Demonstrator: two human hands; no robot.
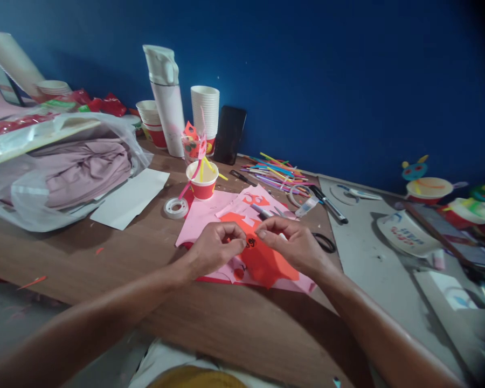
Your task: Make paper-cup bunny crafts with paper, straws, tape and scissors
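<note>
A small orange paper cut-out with black pen marks (251, 241) shows between my hands. My left hand (218, 245) is closed, its thumb and index finger pinching the left edge of the piece. At the opposite edge my right hand (293, 242) makes a similar pinch. Below them lies orange paper (269, 267) on top of pink sheets (204, 211). Its colour blends with the cut-out, so the outline is hard to make out. A dark marker (261, 211) lies just beyond my fingers.
Behind the sheets stands a red and white paper cup (204, 183) with coloured sticks, beside a tape roll (175, 207). Further off are a tall flask (167, 102), stacked cups (205, 110), a phone (229, 134) and sticks (278, 171). A plastic bag (36, 194) lies left.
</note>
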